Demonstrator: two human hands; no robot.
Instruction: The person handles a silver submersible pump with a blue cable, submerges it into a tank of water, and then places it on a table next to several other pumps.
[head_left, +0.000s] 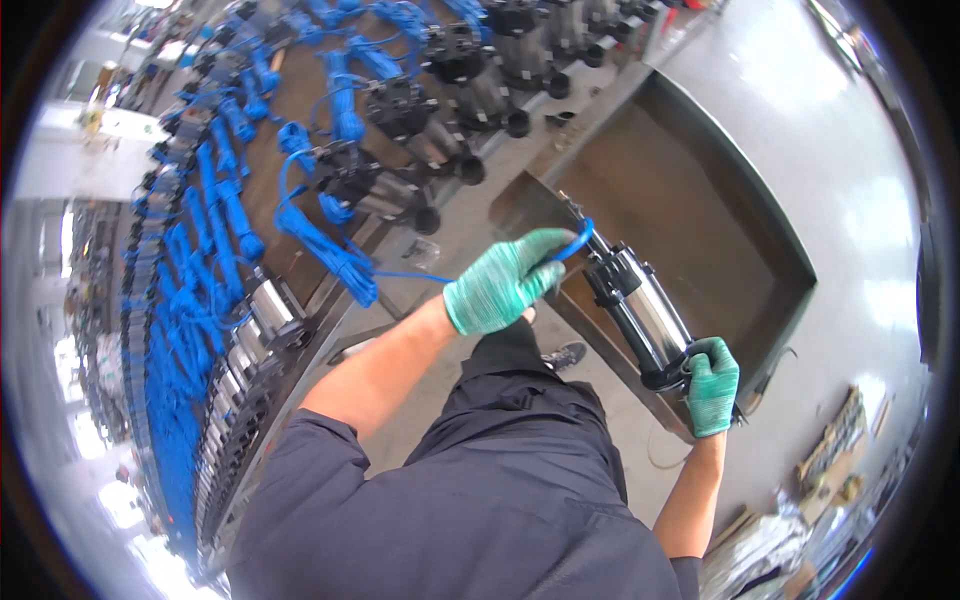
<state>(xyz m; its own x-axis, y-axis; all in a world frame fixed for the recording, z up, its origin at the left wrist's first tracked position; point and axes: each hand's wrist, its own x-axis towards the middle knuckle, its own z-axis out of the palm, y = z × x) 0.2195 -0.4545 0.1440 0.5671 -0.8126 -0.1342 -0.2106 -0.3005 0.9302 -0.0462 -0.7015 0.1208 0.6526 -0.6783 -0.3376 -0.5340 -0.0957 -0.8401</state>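
Note:
Both of my hands wear green knit gloves. My right hand (712,385) grips the black lower end of a steel submersible pump (640,305), held tilted over the edge of a metal tank (700,200). My left hand (505,280) is closed around the pump's blue cable (575,240) near the top of the pump. The cable runs left from my fist to a coiled blue bundle (335,255) on the rack.
A long rack (310,330) on the left carries rows of similar steel pumps (270,310) with coiled blue cables. More pumps with black heads (400,120) line the top. Concrete floor surrounds the tank. Cardboard and scrap lie at the lower right (830,470).

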